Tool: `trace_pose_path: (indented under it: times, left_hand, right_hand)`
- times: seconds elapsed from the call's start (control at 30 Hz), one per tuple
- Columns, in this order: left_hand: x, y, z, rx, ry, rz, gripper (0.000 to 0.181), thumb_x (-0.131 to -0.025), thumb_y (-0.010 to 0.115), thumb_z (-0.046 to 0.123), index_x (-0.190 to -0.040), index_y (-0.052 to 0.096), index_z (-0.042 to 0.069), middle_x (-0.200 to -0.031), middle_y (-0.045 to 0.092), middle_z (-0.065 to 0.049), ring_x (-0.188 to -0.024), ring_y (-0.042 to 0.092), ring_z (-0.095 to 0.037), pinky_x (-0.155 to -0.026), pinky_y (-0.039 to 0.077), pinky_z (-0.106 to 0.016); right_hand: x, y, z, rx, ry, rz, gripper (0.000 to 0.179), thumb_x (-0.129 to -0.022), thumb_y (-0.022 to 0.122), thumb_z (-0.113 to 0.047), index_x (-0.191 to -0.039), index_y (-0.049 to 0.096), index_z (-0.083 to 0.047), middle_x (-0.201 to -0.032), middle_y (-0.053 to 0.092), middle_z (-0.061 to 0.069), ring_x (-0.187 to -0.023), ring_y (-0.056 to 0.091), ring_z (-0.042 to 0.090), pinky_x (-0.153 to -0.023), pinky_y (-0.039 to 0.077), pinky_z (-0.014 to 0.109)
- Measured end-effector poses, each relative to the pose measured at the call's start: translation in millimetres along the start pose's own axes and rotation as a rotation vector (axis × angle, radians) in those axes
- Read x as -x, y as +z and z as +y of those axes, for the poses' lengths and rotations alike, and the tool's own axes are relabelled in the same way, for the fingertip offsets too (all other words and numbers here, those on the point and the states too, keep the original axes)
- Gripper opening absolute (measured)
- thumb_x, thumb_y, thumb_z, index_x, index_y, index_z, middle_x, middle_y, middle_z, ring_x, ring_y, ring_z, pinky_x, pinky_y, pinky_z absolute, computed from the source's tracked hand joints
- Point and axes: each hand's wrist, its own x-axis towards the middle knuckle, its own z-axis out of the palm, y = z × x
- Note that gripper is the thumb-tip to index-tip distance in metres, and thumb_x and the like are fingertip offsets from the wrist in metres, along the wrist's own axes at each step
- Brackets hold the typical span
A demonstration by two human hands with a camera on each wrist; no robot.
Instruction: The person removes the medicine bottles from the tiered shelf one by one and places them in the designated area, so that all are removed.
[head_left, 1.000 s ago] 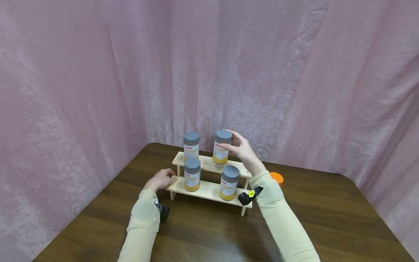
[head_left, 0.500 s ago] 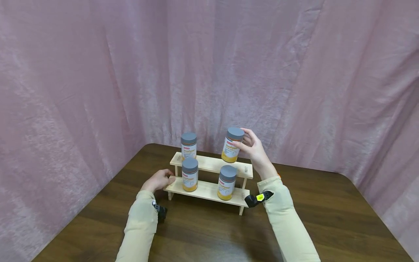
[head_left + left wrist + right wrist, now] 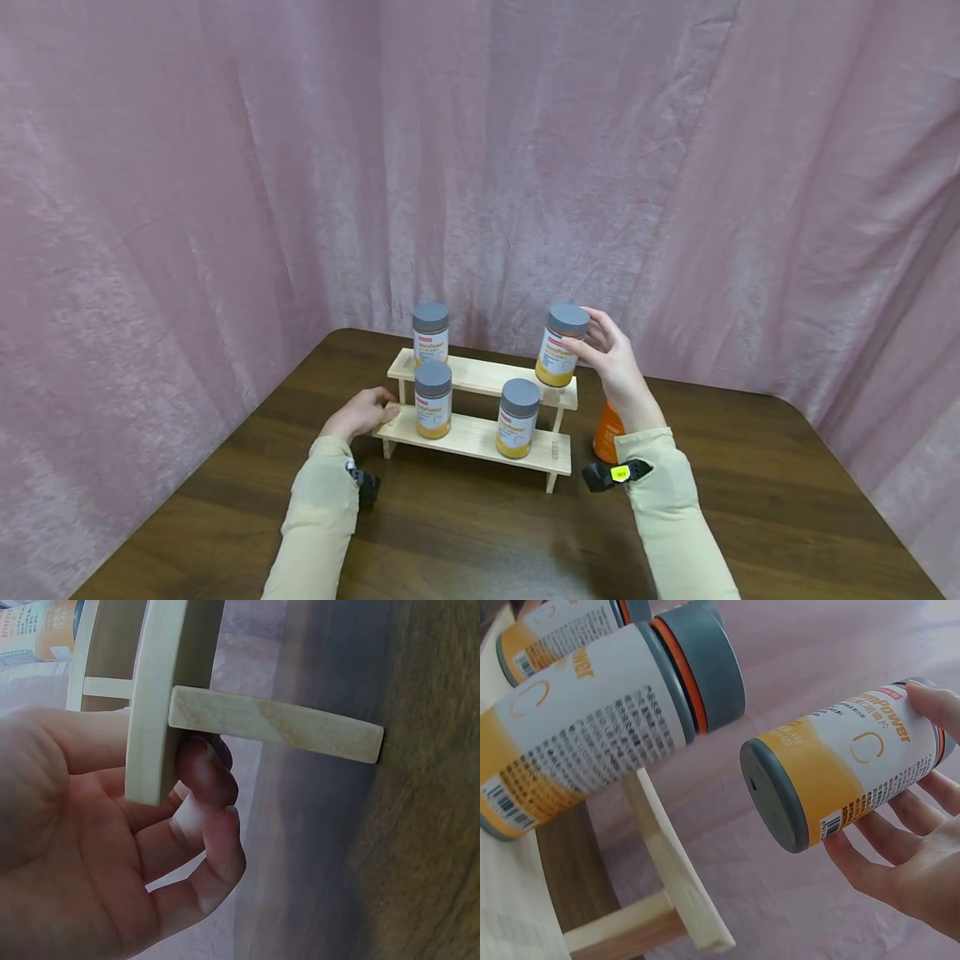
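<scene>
Right hand point(image 3: 611, 354): the fingers pinch a grey-lidded jar point(image 3: 557, 360), thumb across the label near the lid and the other fingers around the opposite side. The jar is slightly tilted; in the right wrist view its dark base is exposed below the fingers, apart from the wood. In the head view it overlaps the right end of the upper board point(image 3: 487, 375) of a two-tier wooden stand.

Left hand point(image 3: 363, 412): the fingers pinch the left end of the lower board point(image 3: 474, 435), thumb above it, other fingers bent beneath; in the left wrist view the index fingertip lies just beside a support leg point(image 3: 277, 724).

Just right of the left fingers, the front left jar point(image 3: 433, 412) stands upright on the lower board; farther right, below the right fingers, is the front right jar point(image 3: 516, 432). Up and right of the left fingers, the rear left jar point(image 3: 431, 346) occupies the upper board. Below the right fingers, an orange bottle point(image 3: 607, 435), partly hidden by the right wrist, stands on the table point(image 3: 480, 542).
</scene>
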Motion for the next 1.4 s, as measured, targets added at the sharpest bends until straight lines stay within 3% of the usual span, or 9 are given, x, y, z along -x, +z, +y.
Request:
trace_pose_path:
  times: [0.23,0.5,0.77,1.1,1.4]
  left_hand:
    - [-0.3,0.8,-0.6,0.017,-0.011,-0.009,0.031,-0.096,0.056,0.017,-0.118,0.057,-0.005,-0.092,0.054,-0.012,-0.081,0.051,-0.020,-0.061,0.044,-0.027]
    - [1.3,2.0,-0.6,0.048,-0.019,-0.025,0.032,-0.097,0.054,0.018,-0.120,0.055,-0.004,-0.094,0.055,-0.012,-0.079,0.051,-0.020,-0.060,0.045,-0.027]
    - [1.4,-1.1,-3.0,0.063,-0.027,-0.032,0.033,-0.098,0.053,0.019,-0.122,0.054,-0.003,-0.095,0.054,-0.013,-0.079,0.053,-0.019,-0.062,0.048,-0.029]
    - [2.2,1.5,-6.5,0.090,0.000,-0.035,0.034,-0.097,0.056,0.018,-0.122,0.053,-0.005,-0.089,0.053,-0.011,-0.074,0.053,-0.018,-0.060,0.049,-0.031]
    - [8.0,0.5,-17.2,0.103,0.014,-0.060,0.034,-0.098,0.056,0.020,-0.121,0.053,-0.004,-0.084,0.052,-0.008,-0.069,0.052,-0.017,-0.057,0.047,-0.030]
  right_hand:
    - [14.7,-14,11,-0.045,-0.020,0.053,0.056,-0.090,0.069,-0.018,-0.140,0.045,-0.021,-0.124,0.057,-0.014,-0.115,0.055,0.007,-0.101,0.038,0.033]
    - [31.5,-30,19,-0.066,-0.020,0.104,0.048,-0.092,0.066,-0.013,-0.136,0.048,-0.021,-0.119,0.059,-0.016,-0.111,0.055,0.005,-0.090,0.045,0.022]
    - [44.8,-36,22,0.032,-0.008,0.047,0.054,-0.090,0.069,-0.016,-0.139,0.045,-0.017,-0.118,0.061,-0.018,-0.107,0.059,0.005,-0.088,0.050,0.020]
    - [62.5,-47,21,0.077,-0.019,0.111,0.052,-0.089,0.070,-0.014,-0.135,0.048,-0.018,-0.114,0.063,-0.021,-0.102,0.060,0.004,-0.086,0.048,0.018]
    - [75.4,-57,26,0.047,-0.071,0.097,0.053,-0.091,0.066,-0.008,-0.139,0.045,-0.014,-0.119,0.061,-0.018,-0.103,0.059,0.003,-0.087,0.048,0.017]
